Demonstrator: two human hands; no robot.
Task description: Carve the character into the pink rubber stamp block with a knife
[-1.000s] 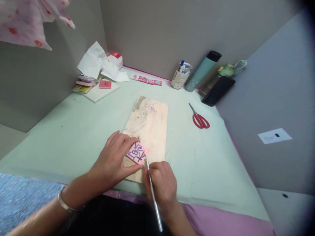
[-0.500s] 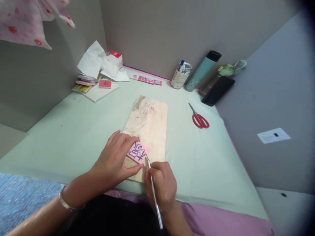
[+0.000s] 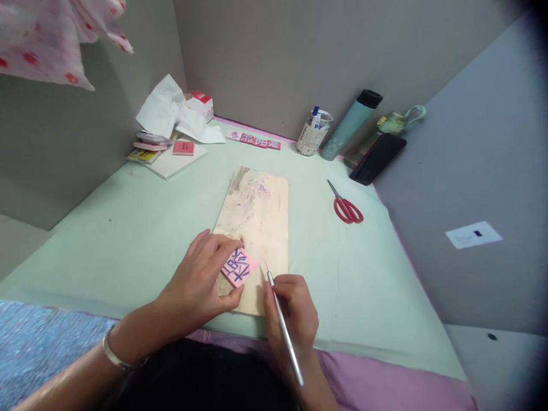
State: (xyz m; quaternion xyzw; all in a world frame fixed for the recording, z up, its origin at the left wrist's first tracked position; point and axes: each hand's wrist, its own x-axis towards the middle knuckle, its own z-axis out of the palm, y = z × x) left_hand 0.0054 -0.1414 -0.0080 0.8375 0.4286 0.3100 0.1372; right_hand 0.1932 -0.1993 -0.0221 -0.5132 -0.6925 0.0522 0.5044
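Observation:
A pink carving block (image 3: 238, 267) with a dark purple character on its face lies on a wooden board (image 3: 269, 222). My left hand (image 3: 203, 274) grips it, fingers along the far edge and thumb at the near edge. In my right hand (image 3: 294, 311) is a slim silver craft knife (image 3: 282, 322), held like a pen. Its thin tip points up and left, a short way right of the block and apart from it. Small purple and pink shavings (image 3: 262, 187) are scattered on the far part of the board.
Red-handled scissors (image 3: 347, 209) lie right of the board. Behind stand a can of pens (image 3: 314, 134), a teal bottle (image 3: 351, 125), a green-lidded bottle (image 3: 396, 121) and a black case (image 3: 379, 158). Several carved blocks (image 3: 253, 140) line the back. Crumpled paper (image 3: 165, 105) and a red block (image 3: 184, 148) sit at back left.
My right hand has moved right with the craft knife, taking its tip off the block's right edge. The left hand keeps its hold, its thumb drawn slightly back left.

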